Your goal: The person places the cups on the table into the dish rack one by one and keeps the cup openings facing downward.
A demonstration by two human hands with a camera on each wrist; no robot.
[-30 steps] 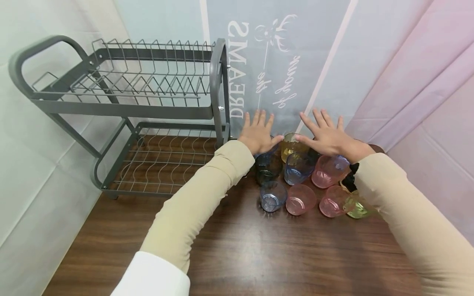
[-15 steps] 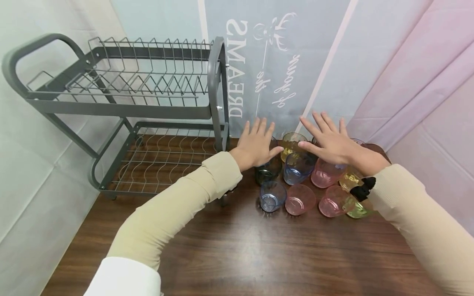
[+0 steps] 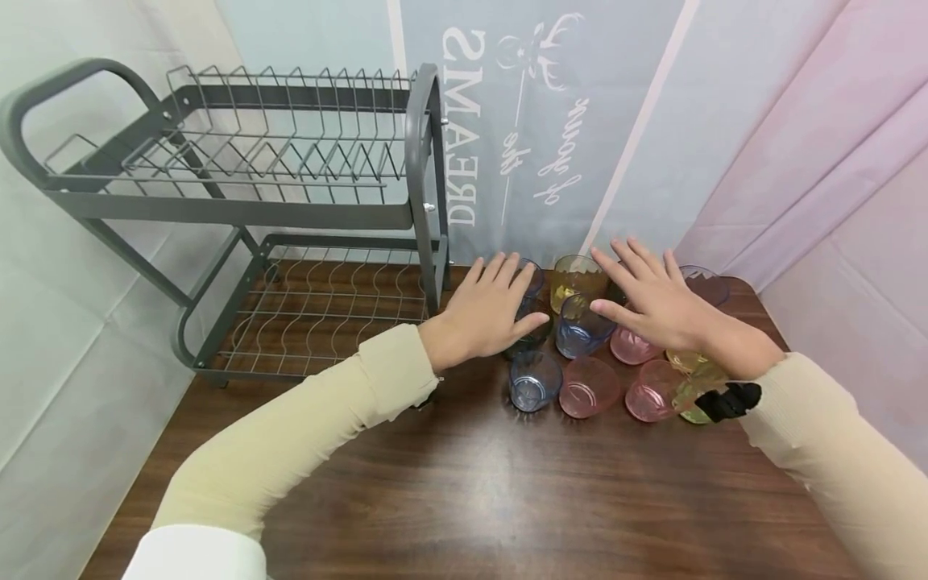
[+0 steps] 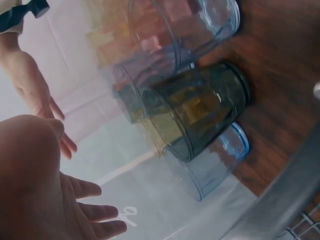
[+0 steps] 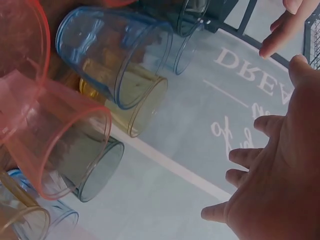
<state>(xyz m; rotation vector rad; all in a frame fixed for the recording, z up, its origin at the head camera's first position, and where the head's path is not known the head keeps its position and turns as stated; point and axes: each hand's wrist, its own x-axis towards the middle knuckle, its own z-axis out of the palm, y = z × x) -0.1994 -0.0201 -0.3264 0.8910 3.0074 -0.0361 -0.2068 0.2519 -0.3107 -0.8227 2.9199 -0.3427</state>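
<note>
Coloured clear drinking glasses stand upright in rows on the table. In the head view, a pale blue glass (image 3: 534, 391), a pink glass (image 3: 589, 390) and another pink one are in front. Behind them are a blue glass (image 3: 577, 337) and a yellow glass (image 3: 576, 278). My left hand (image 3: 482, 314) spreads over the left glasses, partly hiding a dark grey-green glass (image 4: 210, 100). Over the right glasses my right hand (image 3: 656, 302) is spread too, covering parts of several. Both wrist views show the fingers straight and holding nothing, apart from the glass rims.
A grey two-tier dish rack (image 3: 232, 211) with wire shelves stands left of the glasses. Its right post is close to my left hand. A printed curtain (image 3: 551, 129) hangs behind. The brown wooden table (image 3: 464, 499) extends in front, with a pale wall (image 3: 65, 338) at left.
Both hands have drawn back toward the body, the left also moving left, with fingers still spread. The glasses stay in place. The view has shifted slightly.
</note>
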